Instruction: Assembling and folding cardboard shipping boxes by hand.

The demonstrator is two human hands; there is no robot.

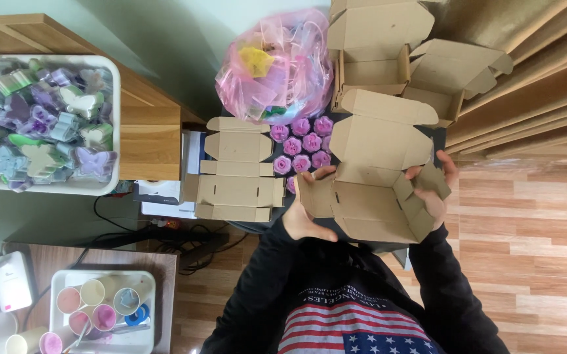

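I hold a brown cardboard box (370, 196), partly folded with its lid flap up, in front of my chest. My left hand (306, 219) grips its left side flap, thumb over the edge. My right hand (435, 190) pinches the right side flap. Just beyond the box lie several purple flower-shaped pieces (301, 145) on a dark surface. A flat unfolded box blank (239, 169) lies to their left.
Two folded open boxes (388, 46) stand at the back right beside a pink plastic bag (277, 65). A white tray (114, 92) of butterfly shapes rests on a wooden shelf at left. Another tray with cups (146, 288) sits lower left. Cables cross the floor.
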